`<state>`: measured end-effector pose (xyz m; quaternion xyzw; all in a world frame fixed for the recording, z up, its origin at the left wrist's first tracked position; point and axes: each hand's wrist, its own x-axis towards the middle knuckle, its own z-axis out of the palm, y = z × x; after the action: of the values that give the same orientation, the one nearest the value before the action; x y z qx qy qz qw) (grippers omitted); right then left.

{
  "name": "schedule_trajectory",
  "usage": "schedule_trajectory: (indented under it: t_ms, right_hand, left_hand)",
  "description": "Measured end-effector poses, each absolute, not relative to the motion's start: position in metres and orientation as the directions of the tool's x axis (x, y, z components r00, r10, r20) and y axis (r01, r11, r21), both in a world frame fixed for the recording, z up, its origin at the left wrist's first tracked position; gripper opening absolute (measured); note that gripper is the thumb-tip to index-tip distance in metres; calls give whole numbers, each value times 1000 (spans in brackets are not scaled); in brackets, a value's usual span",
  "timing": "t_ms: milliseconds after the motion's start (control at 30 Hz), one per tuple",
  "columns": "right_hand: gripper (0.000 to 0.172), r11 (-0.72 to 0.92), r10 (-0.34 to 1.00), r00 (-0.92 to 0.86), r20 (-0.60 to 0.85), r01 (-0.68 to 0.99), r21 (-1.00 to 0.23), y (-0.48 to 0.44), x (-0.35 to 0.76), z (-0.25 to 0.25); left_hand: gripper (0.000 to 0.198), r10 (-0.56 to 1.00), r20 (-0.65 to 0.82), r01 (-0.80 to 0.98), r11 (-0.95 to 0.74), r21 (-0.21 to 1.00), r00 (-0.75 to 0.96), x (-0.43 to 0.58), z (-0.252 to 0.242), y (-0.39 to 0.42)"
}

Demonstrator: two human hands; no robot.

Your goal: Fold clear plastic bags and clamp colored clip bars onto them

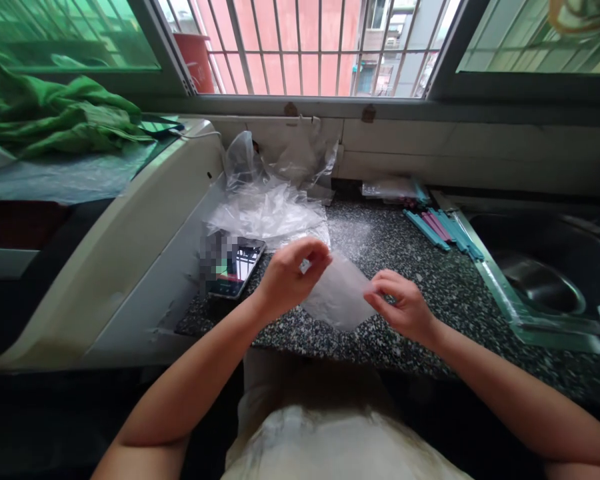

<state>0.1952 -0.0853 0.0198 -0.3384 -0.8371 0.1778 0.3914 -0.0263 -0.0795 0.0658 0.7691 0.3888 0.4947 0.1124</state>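
Note:
A clear plastic bag point(341, 293) is stretched between my two hands, just above the speckled dark countertop point(295, 337). My left hand point(297, 270) pinches its upper left corner between thumb and fingers. At its right corner, my right hand point(397, 300) pinches it the same way. The bag looks flat, and I see nothing inside it. Behind my left hand lies a heap of clear plastic bags point(275, 210). A phone point(237, 267) lies face up to the left of that hand, partly blurred out.
Teal and purple strips point(443, 230) lie at the back right, beside a packet point(390, 188) in clear plastic. A dark sink point(545, 267) is set into the counter's right side. A pale machine-like casing point(145, 240) with green cloth point(65, 113) borders the left. A barred window point(305, 50) is behind.

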Motion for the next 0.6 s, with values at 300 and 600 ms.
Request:
schedule_trajectory:
  t_ms: [300, 600]
  right_hand:
    - [26, 306, 890, -431, 147, 327, -894, -64, 204, 34]
    - [31, 164, 986, -22, 163, 83, -983, -42, 205, 19]
  left_hand:
    - [13, 869, 234, 239, -362, 901, 436, -2, 59, -41]
    - [50, 940, -30, -19, 39, 999, 340, 12, 30, -17]
